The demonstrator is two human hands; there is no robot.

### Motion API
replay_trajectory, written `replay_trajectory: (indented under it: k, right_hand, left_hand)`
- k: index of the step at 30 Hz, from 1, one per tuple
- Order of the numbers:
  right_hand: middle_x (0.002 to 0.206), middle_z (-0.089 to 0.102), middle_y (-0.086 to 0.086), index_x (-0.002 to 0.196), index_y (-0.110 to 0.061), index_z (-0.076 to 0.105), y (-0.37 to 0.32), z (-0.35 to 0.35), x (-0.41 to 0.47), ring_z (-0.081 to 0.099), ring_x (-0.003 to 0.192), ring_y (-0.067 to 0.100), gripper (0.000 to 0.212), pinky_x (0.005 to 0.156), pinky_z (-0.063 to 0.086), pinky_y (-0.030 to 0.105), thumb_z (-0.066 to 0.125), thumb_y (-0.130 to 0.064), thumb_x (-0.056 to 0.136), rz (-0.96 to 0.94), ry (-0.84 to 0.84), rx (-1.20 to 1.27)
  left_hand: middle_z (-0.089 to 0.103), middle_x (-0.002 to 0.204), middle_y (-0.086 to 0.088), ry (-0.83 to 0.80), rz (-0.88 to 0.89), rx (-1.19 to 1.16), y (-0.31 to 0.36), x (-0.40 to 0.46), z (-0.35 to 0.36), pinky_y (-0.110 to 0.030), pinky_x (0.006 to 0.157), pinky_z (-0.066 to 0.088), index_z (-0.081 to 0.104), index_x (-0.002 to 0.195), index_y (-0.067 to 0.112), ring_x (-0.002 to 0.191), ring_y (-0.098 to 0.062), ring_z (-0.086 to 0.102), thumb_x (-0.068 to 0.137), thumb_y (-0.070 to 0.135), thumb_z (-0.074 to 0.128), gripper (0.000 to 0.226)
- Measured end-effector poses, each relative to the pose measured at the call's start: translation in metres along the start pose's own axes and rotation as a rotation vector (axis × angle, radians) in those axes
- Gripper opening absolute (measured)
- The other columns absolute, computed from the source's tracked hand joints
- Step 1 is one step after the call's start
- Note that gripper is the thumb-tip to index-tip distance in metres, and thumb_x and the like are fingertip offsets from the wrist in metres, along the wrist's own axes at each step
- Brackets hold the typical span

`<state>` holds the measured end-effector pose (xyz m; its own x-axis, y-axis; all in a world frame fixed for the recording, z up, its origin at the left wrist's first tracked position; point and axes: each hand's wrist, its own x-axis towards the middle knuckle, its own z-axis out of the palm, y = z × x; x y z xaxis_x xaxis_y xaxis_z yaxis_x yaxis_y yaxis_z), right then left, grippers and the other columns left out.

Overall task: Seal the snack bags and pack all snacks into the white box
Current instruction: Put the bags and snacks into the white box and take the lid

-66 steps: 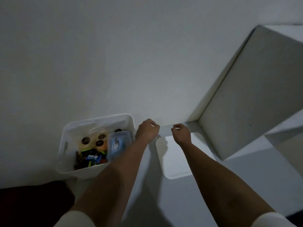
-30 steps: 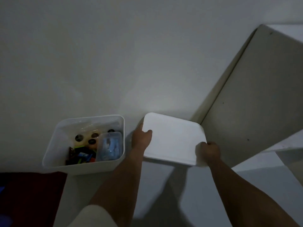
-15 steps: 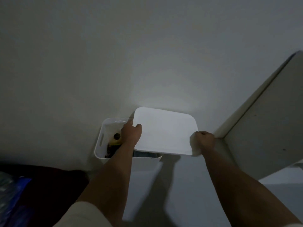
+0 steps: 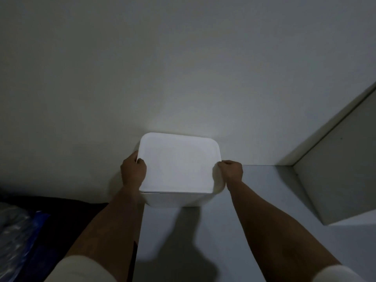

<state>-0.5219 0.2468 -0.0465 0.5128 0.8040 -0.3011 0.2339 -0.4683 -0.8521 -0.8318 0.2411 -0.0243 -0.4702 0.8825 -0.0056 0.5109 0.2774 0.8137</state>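
While lid (image 4: 179,161) is sitting square over white box (image 4: 179,199) on white surface (image 4: 264,200) against wall, left hand (image 4: 133,171) at 9 o'clock and right hand (image 4: 231,169) at 3 are curling around opposite lid edges, likely steadying it for closing; snacks hidden.

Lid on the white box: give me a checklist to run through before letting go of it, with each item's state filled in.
1. Lid covers the whole opening of the white box: ok, no opening shows.
2. Lid lies level on the rim: ok along the near edge; far edge cannot tell.
3. Lid pressed fully home: cannot tell, a thin seam shows at the near edge.
4. Left hand grips the lid's left edge: ok.
5. Right hand grips the lid's right edge: ok.
6. All snacks inside, bags sealed: cannot tell, the lid hides the contents.
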Motion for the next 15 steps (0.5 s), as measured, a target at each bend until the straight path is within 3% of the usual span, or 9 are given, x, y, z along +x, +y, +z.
replay_trajectory:
  k: [3,6,15]
  right_hand:
    - [0.11,0.077,0.011,0.11,-0.009,0.078,0.007,0.006,0.0,0.069,0.107,0.03,0.025,0.1,0.054,0.041,0.069,-0.017,0.087,0.012,0.031,0.011]
    - [0.11,0.077,0.01,0.111,-0.011,0.078,0.006,0.007,-0.001,0.069,0.107,0.029,0.026,0.097,0.053,0.036,0.067,-0.018,0.088,0.012,0.059,0.008]
    - [0.114,0.076,0.005,0.113,-0.015,0.078,0.009,0.015,-0.002,0.068,0.109,0.026,0.028,0.091,0.047,0.028,0.064,-0.024,0.09,0.005,0.07,0.014]
  left_hand:
    - [0.072,0.114,-0.018,0.028,0.033,-0.006,-0.002,0.006,0.005,-0.031,0.084,0.045,0.072,0.118,0.01,0.104,-0.039,0.064,0.092,0.004,0.048,0.036]
    - [0.073,0.11,-0.018,0.045,0.024,-0.03,-0.004,0.01,0.011,-0.029,0.081,0.043,0.073,0.114,0.009,0.101,-0.038,0.065,0.093,0.005,0.05,0.032]
    - [0.074,0.116,-0.009,0.035,-0.055,-0.145,-0.014,0.017,0.008,-0.026,0.089,0.046,0.073,0.12,0.01,0.107,-0.028,0.067,0.093,0.009,0.058,0.031]
